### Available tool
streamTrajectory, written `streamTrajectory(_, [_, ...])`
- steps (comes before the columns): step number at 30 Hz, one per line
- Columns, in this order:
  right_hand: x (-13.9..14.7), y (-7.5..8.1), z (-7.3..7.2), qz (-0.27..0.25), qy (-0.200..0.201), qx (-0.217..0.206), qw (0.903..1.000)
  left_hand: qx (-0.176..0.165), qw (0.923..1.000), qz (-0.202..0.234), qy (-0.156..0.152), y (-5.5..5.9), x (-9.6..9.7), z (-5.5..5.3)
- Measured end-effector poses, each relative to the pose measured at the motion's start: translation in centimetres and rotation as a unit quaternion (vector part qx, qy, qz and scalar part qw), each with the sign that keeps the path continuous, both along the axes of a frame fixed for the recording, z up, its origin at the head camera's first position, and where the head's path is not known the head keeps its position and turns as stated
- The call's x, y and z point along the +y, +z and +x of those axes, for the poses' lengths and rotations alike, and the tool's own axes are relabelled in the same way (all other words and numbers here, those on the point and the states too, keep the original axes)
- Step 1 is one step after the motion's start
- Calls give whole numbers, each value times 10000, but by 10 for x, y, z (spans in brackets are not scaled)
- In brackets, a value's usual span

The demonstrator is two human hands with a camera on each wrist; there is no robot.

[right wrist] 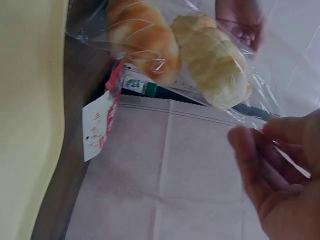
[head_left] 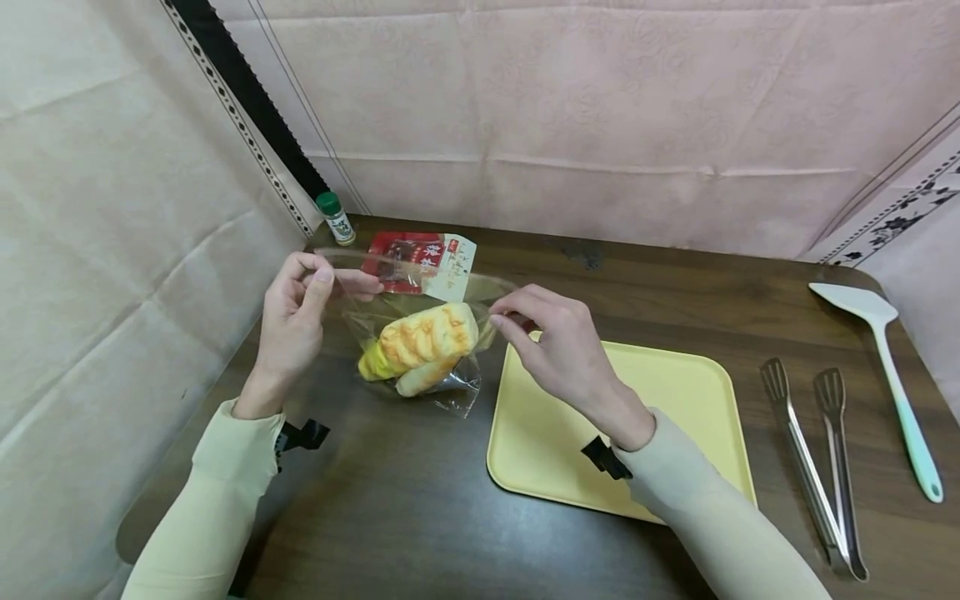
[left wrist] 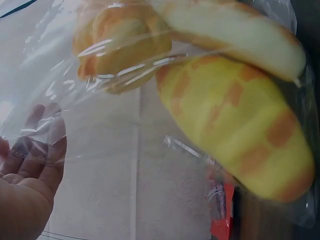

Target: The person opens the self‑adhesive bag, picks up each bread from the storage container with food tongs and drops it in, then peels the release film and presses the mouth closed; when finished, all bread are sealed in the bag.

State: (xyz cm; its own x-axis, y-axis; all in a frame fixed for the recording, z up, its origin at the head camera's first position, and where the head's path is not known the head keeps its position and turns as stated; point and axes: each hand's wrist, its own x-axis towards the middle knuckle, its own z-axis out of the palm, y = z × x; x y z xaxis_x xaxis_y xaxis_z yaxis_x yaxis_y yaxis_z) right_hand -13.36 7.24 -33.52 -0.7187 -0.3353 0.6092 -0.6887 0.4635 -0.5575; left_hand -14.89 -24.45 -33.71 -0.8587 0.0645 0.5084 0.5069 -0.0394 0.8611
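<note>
A clear plastic bag [head_left: 459, 403] hangs between both hands above the table, with several bread pieces inside. My left hand [head_left: 292, 321] pinches its left rim with the thumb, other fingers stretched behind the film. On the opposite side my right hand [head_left: 566, 358] pinches the rim between thumb and fingertips. A golden-browned bread roll [head_left: 431, 335] lies uppermost in the bag. Below it the left wrist view shows a yellow oval bread [left wrist: 235, 130], a pale long bread [left wrist: 240, 40] and a lumpy rounded bread [left wrist: 127, 47]. The bag's mouth is spread apart.
A yellow tray [head_left: 547, 458] lies under the right forearm. To its right are metal tongs [head_left: 817, 475] and a spatula [head_left: 892, 375] with a mint handle. Behind the bag lies a red and white packet [head_left: 450, 267]; a green-capped bottle [head_left: 337, 221] stands at the back left corner.
</note>
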Motion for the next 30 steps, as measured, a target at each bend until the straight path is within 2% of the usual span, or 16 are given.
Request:
streamTrajectory(2, [-1,-4,-2,-137,1,199,9997,-15,10000,91,2,-2,1,0])
streamTrajectory(5, [-3,-9,-5,-365,6,413,9985,-36,9997,183,180,-4,3,0])
streamTrajectory(8, [-4,-12,-6,-620,-9,400,9973,-38,9992,229,330,-7,5,-1])
streamTrajectory(11, [-4,-14,-6,-841,-76,183,9963,32,9989,288,360,-8,7,-2])
streamTrajectory(18, [-4,-13,-6,-1063,-293,-454,9929,54,9989,131,449,-8,7,-1])
streamTrajectory(26, [-1,-13,-8,-1118,-158,-841,9900,20,9965,178,819,-7,8,1])
streamTrajectory(30, [0,-12,-6,-1269,-204,-1253,9838,71,9961,344,815,-7,10,0])
